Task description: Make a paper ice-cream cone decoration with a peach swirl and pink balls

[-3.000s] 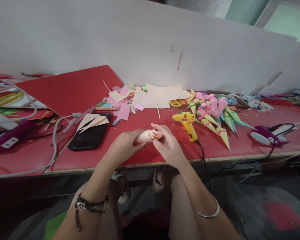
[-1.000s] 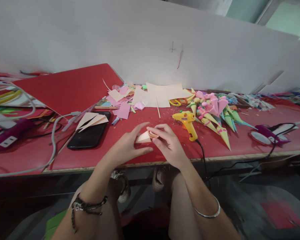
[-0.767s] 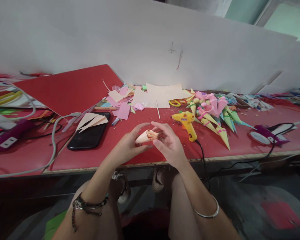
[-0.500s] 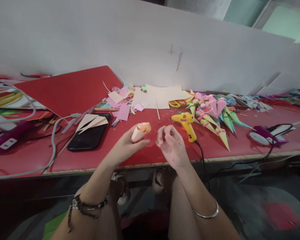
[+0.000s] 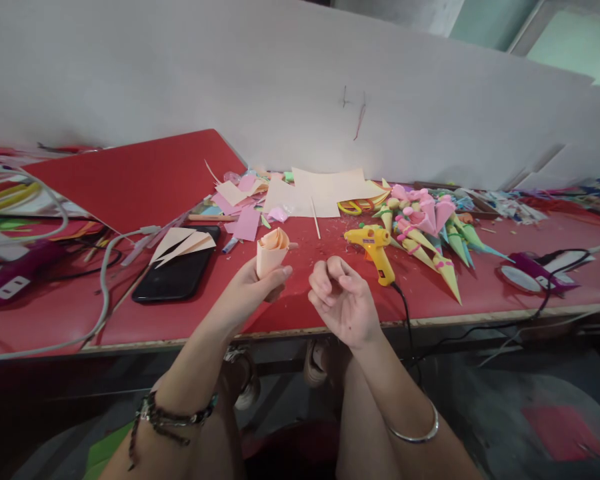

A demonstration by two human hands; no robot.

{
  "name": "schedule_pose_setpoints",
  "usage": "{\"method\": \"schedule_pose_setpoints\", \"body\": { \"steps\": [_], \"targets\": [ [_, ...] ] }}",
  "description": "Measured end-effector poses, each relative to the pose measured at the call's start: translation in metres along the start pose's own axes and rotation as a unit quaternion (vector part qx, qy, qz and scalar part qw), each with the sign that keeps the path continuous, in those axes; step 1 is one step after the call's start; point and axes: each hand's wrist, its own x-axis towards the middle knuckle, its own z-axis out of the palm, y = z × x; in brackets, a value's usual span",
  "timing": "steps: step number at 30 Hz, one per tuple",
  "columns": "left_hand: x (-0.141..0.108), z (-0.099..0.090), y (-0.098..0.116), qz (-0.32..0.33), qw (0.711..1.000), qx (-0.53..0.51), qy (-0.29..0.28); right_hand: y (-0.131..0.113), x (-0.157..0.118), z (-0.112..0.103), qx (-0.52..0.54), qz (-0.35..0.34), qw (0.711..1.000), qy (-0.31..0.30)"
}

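Observation:
My left hand [image 5: 253, 290] is closed around a peach paper roll [image 5: 271, 257], held upright with coiled layers showing at its top. My right hand [image 5: 343, 300] is apart from it, fingers loosely curled and palm partly visible, with nothing seen in it. Just to the right of that hand a yellow glue gun [image 5: 373, 248] lies on the red tabletop [image 5: 300, 310]. Cut peach paper pieces [image 5: 185, 243] rest on a black phone [image 5: 173, 283] left of my left hand.
A thin stick [image 5: 315, 219] lies before a cream sheet [image 5: 325, 190]. Pink and peach scraps [image 5: 240, 203] are heaped at the back, near yellow-handled scissors [image 5: 351, 207]. Finished paper cones with pink tops [image 5: 425, 217] lie right of the glue gun, whose black cord [image 5: 405, 317] hangs over the edge.
My left hand has turned the paper roll more upright and shifted slightly left. The right hand has lowered a little, its fingers curling more. The glue gun has stayed put.

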Motion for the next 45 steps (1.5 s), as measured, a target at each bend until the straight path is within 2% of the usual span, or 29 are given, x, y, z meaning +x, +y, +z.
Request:
{"method": "schedule_pose_setpoints", "body": {
  "steps": [10,13,16,19,24,28,31,34,37,41,43,45],
  "targets": [
    [-0.001,0.003,0.000,-0.021,1.000,-0.020,-0.007,0.003,-0.003,0.002,-0.027,0.026,0.999,-0.022],
    [-0.001,0.002,-0.001,-0.029,0.999,-0.039,-0.020,0.005,-0.001,0.001,-0.044,0.025,0.999,0.001],
    [0.000,0.001,-0.002,-0.041,0.996,-0.071,-0.043,0.009,0.000,0.000,-0.097,0.027,0.993,0.058],
    [-0.001,0.001,-0.004,-0.056,0.990,-0.112,-0.070,0.013,0.000,-0.002,-0.192,0.021,0.975,0.108],
    [-0.005,0.006,-0.008,-0.071,0.968,-0.210,-0.122,0.015,-0.003,-0.003,-0.385,0.014,0.915,0.121],
    [-0.005,0.012,-0.010,-0.074,0.960,-0.221,-0.152,0.015,-0.002,-0.002,-0.445,-0.040,0.878,0.173],
    [-0.004,0.014,-0.010,-0.075,0.970,-0.196,-0.122,0.015,-0.001,-0.002,-0.451,-0.088,0.865,0.201],
    [-0.003,0.014,-0.011,-0.096,0.970,-0.188,-0.118,0.014,-0.001,-0.003,-0.429,-0.099,0.882,0.169],
    [-0.005,0.013,-0.014,-0.154,0.949,-0.209,-0.180,0.015,-0.002,-0.004,-0.393,-0.078,0.911,0.100],
    [-0.010,0.013,-0.020,-0.217,0.905,-0.234,-0.281,0.015,-0.005,-0.004,-0.304,0.001,0.952,0.032],
    [-0.011,0.015,-0.022,-0.235,0.890,-0.236,-0.312,0.013,-0.007,-0.003,-0.278,0.039,0.960,0.003],
    [-0.012,0.018,-0.023,-0.238,0.888,-0.234,-0.315,0.012,-0.009,-0.002,-0.260,0.061,0.963,-0.021]
  ]
}}
